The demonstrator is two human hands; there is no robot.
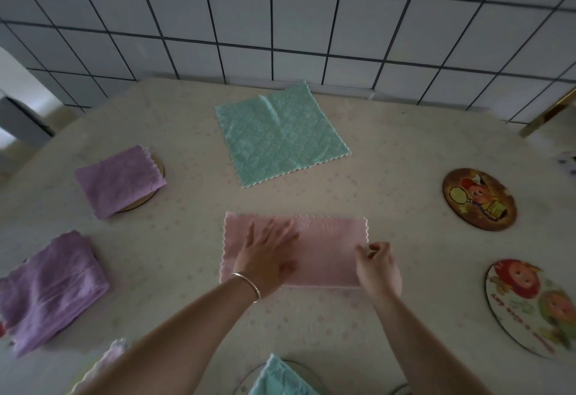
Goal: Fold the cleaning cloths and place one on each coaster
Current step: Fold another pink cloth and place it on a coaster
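Observation:
A pink cloth (324, 248), folded into a long rectangle, lies in front of me. My left hand (268, 254) presses flat on its left half with straight fingers. At the cloth's right edge, my right hand (375, 262) pinches the fabric. Farther back, a green cloth (280, 135) lies spread out flat. One folded purple cloth (120, 181) sits on a coaster (157, 165) at the left. Another folded purple cloth (50, 288) lies nearer on the left. Two round picture coasters, one dark (478, 198) and one white (530, 307), lie bare on the right.
The table wears a pale patterned tablecloth (187, 270) and stands against a white tiled wall (280, 20). A folded green cloth (277, 379) sits on a coaster at the bottom edge. A pale pink cloth corner (106, 360) shows at the lower left.

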